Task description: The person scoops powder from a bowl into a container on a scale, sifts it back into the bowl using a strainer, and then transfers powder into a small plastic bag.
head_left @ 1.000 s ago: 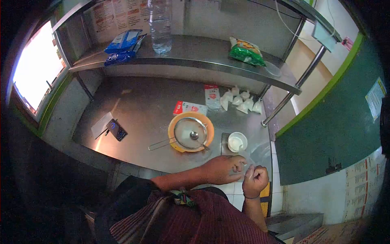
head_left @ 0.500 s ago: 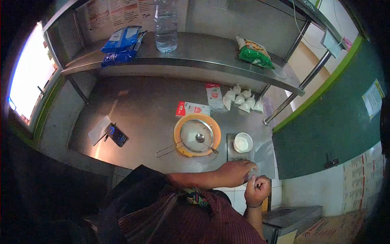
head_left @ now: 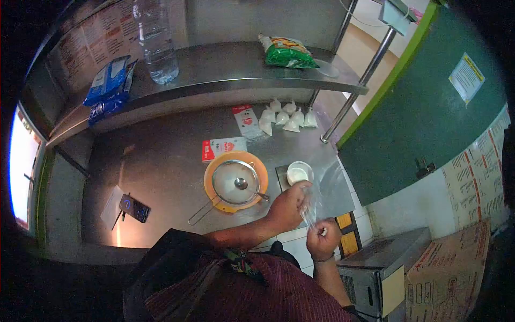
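A thin clear plastic bag (head_left: 311, 208) is stretched between my two hands. My left hand (head_left: 289, 206) is closed on its upper end, just in front of a white tub (head_left: 299, 173) with white contents. Lower and to the right, my right hand (head_left: 324, 239) is closed on the bag's other end, its fingers curled. The tub sits on a flat dark plate, partly hidden by my left hand. Left of it, a metal sieve (head_left: 222, 181) rests over an orange bowl (head_left: 209, 201), with a spoon (head_left: 241, 184) lying in the sieve.
Several tied bags of white powder (head_left: 291, 124) stand behind, beside red-and-white packets (head_left: 224, 148). A phone (head_left: 134, 208) lies at left. The shelf (head_left: 225, 80) above holds a water bottle (head_left: 159, 59), blue packs (head_left: 110, 86) and a green pack (head_left: 287, 52). A green door (head_left: 407, 123) stands right.
My hands have moved apart, drawing the plastic bag out between them. The camera view has turned to the right, so the table things appear further left.
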Demonstrator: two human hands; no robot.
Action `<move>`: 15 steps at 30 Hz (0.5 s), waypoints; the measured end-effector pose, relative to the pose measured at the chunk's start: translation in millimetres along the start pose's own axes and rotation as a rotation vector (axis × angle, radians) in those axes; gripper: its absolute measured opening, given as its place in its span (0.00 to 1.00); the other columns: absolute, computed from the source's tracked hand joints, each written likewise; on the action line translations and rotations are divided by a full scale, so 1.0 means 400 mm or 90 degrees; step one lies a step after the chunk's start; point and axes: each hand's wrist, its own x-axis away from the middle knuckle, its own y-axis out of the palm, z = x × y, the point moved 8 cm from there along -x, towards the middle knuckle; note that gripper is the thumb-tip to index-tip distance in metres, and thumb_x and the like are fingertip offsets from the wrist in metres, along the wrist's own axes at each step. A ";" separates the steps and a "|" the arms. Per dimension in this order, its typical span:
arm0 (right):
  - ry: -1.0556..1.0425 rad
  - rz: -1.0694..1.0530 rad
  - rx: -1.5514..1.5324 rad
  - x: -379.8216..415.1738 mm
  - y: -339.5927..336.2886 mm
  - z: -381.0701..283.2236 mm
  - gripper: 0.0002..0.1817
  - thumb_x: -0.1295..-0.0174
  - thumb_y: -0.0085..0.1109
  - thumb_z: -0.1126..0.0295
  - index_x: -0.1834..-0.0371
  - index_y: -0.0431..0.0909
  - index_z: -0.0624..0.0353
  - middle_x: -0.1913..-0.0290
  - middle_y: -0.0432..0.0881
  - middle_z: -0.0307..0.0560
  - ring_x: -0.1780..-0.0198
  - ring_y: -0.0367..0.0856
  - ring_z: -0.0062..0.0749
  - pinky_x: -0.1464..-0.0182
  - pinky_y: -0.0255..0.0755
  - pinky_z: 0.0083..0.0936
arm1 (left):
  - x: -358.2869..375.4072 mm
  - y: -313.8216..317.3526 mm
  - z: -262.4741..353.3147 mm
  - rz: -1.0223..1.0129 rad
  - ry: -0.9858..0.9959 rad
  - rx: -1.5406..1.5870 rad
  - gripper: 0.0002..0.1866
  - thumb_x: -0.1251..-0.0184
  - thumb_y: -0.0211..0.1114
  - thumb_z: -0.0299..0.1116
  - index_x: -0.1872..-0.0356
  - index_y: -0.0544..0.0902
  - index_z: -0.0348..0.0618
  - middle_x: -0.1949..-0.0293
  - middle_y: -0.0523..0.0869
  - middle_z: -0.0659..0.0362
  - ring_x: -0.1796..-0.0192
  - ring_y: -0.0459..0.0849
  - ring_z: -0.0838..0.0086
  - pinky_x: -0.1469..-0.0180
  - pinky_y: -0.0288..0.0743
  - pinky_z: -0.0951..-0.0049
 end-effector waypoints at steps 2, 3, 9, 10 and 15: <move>0.076 -0.024 -0.004 -0.019 0.039 0.016 0.08 0.44 0.64 0.77 0.65 0.75 0.59 0.74 0.75 0.46 0.74 0.74 0.41 0.67 0.71 0.35 | -0.003 -0.018 -0.018 0.111 -0.034 0.141 0.19 0.32 0.65 0.27 0.41 0.77 0.40 0.60 0.86 0.45 0.58 0.87 0.47 0.52 0.81 0.50; 0.151 -0.053 -0.015 -0.029 0.062 0.028 0.08 0.44 0.65 0.77 0.63 0.76 0.59 0.71 0.76 0.47 0.72 0.75 0.42 0.66 0.71 0.36 | 0.000 -0.014 -0.026 0.103 -0.027 0.140 0.19 0.32 0.65 0.27 0.41 0.77 0.40 0.60 0.86 0.45 0.58 0.87 0.47 0.52 0.81 0.50; 0.054 -0.087 0.094 -0.077 0.067 -0.012 0.10 0.42 0.70 0.71 0.62 0.77 0.59 0.65 0.79 0.50 0.65 0.79 0.48 0.60 0.75 0.40 | 0.055 -0.021 -0.009 0.046 0.227 -0.124 0.11 0.35 0.68 0.29 0.52 0.83 0.43 0.58 0.86 0.50 0.58 0.86 0.52 0.54 0.80 0.53; 0.063 -0.143 0.118 -0.068 0.088 0.002 0.10 0.42 0.69 0.71 0.63 0.77 0.59 0.64 0.80 0.50 0.65 0.80 0.49 0.60 0.74 0.41 | 0.063 -0.035 -0.019 0.045 0.230 -0.124 0.11 0.35 0.68 0.29 0.52 0.83 0.43 0.58 0.86 0.50 0.58 0.86 0.52 0.54 0.80 0.53; 0.019 -0.059 0.021 -0.031 0.076 -0.039 0.07 0.40 0.64 0.68 0.65 0.76 0.56 0.65 0.80 0.52 0.62 0.81 0.55 0.59 0.73 0.47 | 0.060 -0.072 -0.005 0.078 0.231 -0.292 0.11 0.38 0.69 0.30 0.55 0.85 0.46 0.62 0.85 0.53 0.57 0.85 0.54 0.55 0.78 0.55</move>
